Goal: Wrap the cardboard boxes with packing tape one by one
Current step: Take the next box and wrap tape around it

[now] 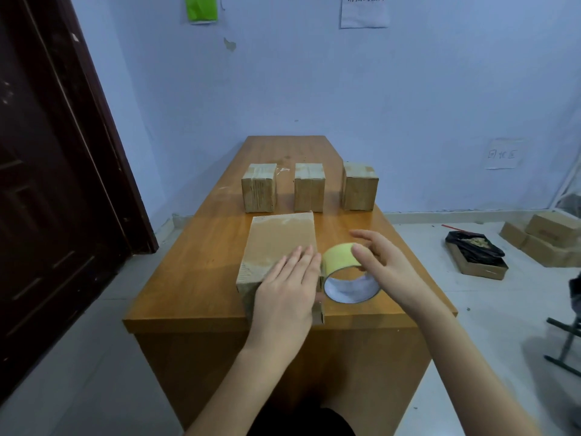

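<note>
A large cardboard box [276, 247] at the near edge of a wooden table [195, 262] is pressed flat under the straight fingers of the left hand [287, 289], while a roll of yellow packing tape [349, 272], standing on the table just right of the box and touching it, is gripped by the curled fingers and thumb of the right hand [382, 264]. Three smaller cardboard boxes [309, 191] are lined up in a row farther along the table, and more cartons [547, 239] are seen on the floor at far right, beside an open box holding a black bag [474, 247].
</note>
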A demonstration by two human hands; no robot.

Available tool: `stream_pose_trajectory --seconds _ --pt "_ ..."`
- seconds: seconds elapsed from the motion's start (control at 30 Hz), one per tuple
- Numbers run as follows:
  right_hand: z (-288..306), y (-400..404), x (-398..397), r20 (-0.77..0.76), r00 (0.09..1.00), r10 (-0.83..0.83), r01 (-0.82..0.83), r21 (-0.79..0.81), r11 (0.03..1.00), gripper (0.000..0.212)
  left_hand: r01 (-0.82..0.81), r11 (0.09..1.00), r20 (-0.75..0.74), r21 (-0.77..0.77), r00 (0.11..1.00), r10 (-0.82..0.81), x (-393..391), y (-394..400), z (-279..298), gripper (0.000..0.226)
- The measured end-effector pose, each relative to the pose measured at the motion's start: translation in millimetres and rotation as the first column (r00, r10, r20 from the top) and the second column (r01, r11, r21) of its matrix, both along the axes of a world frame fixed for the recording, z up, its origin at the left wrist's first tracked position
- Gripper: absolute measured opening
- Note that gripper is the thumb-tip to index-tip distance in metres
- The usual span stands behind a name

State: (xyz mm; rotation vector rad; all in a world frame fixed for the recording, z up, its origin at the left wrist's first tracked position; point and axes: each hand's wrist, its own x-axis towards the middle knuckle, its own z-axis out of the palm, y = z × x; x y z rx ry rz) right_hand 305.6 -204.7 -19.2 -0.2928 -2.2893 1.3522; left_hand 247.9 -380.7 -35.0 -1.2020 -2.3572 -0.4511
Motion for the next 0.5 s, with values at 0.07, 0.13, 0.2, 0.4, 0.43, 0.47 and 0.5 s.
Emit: stream_pose_trajectory --seconds 0.07,0.13,0.2,0.4,0.43,0.47,0.5 --pt "-13 0 10 -0.146 0.989 -0.025 0.001 -0.164 0.986 0.063 -0.018 0.996 0.029 0.089 0.999 0.016 -4 -3 6 0.062" --pt "-29 -5 14 -0.222 0.974 -0.043 -0.025 -0.295 0.955 0.071 -0.045 0.977 0.071 0.207 0.997 0.031 -5 -4 14 0.061" --pt "-38 -19 11 -0.186 0.982 -0.003 -0.069 -0.376 0.924 0.065 -0.056 0.966 0.103 0.251 0.994 0.031 -3 -3 19 0.062" --pt "-18 -37 -9 0.032 0.990 -0.135 0.136 -0.415 0.900 0.084 -0.043 0.955 0.105 0.295 0.994 0.012 5 0 13 0.059" --pt "-15 -37 -10 0.054 0.991 -0.121 0.133 -0.388 0.912 0.076 -0.046 0.948 0.102 0.314 0.995 0.014 5 -1 12 0.059" --pt "-14 -38 -10 0.056 0.993 -0.101 0.114 -0.378 0.919 0.063 -0.050 0.946 0.118 0.322 0.993 0.012 5 -2 11 0.059" --pt "-14 -38 -10 0.042 0.995 -0.088 0.098 -0.375 0.922 0.050 -0.057 0.944 0.137 0.326 0.991 0.013 4 -2 11 0.060"
